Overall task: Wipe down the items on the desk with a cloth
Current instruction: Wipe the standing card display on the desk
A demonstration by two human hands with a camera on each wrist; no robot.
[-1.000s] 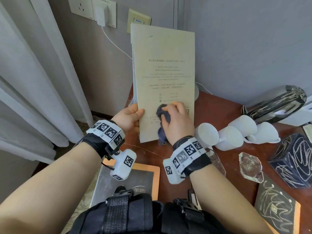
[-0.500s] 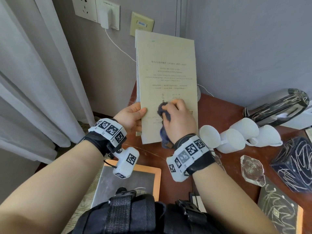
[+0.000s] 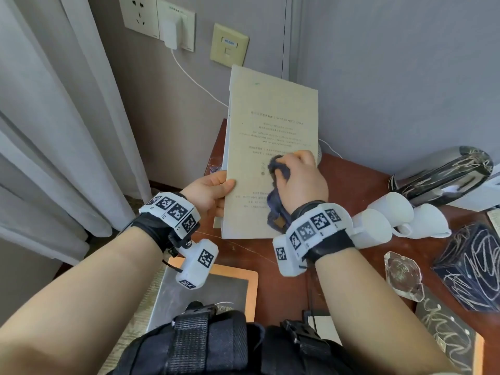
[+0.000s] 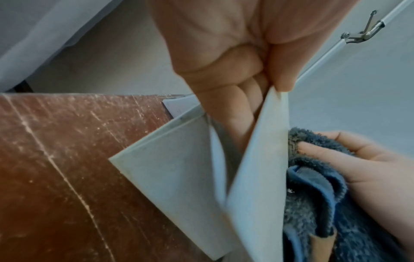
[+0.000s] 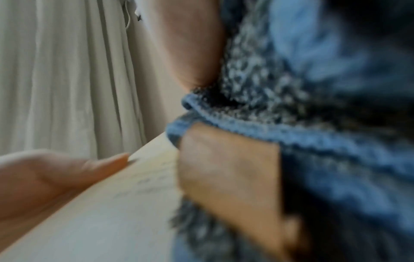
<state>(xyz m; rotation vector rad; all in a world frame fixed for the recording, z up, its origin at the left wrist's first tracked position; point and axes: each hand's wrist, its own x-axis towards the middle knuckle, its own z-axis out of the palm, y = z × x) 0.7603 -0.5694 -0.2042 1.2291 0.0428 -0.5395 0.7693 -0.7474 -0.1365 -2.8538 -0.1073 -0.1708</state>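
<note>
left hand (image 3: 208, 192) grips flat booklet (image 3: 270, 131) | right hand (image 3: 303, 180) presses fluffy cloth (image 3: 278, 169)

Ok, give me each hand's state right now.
Left hand: grips the booklet by its edge.
Right hand: grips the cloth, pressing it on the booklet.

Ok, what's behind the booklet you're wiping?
Behind the booklet show the grey wall, a white cable and a beige wall plate. Whatever lies directly behind the cover is hidden.
</note>
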